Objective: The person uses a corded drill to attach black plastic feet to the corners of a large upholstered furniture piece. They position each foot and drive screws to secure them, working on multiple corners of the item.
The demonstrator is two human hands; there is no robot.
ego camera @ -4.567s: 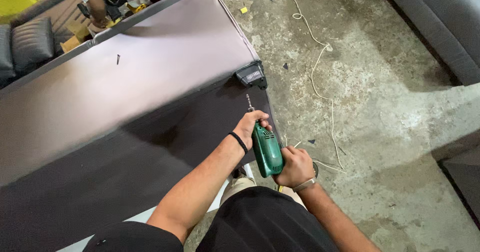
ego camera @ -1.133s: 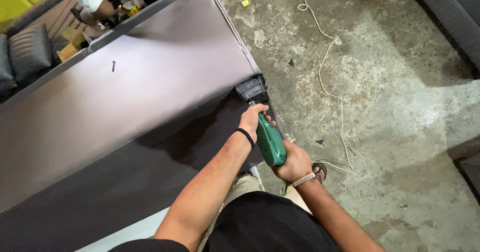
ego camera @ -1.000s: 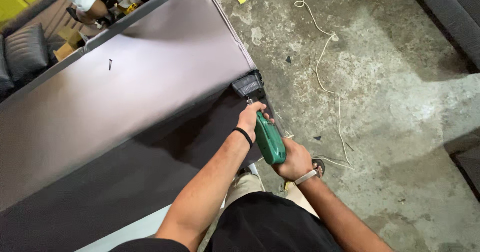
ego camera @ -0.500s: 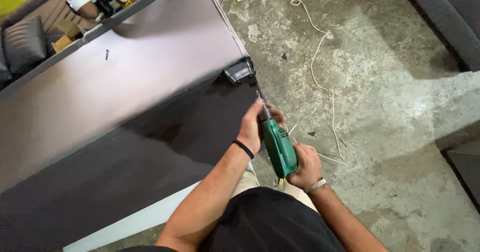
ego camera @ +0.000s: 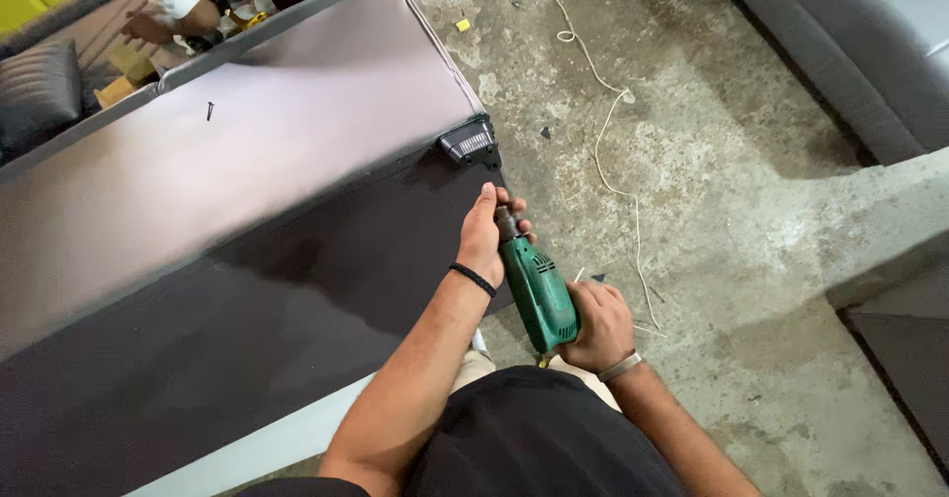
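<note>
The person's right hand (ego camera: 598, 324) gripped a green plastic power drill (ego camera: 537, 292) just below the black corner bracket (ego camera: 471, 144), left hand (ego camera: 484, 235) wrapped around its chuck, risking pinched fingers if it spun.

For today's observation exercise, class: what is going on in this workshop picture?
A person stands over a large dark upholstered furniture piece lying on a concrete floor. The right hand grips the rear of a green power drill, while the left hand steadies its front end against the fabric edge, just below a black plastic corner foot. A pale cord trails across the floor. Another person works at the far top left.
</note>
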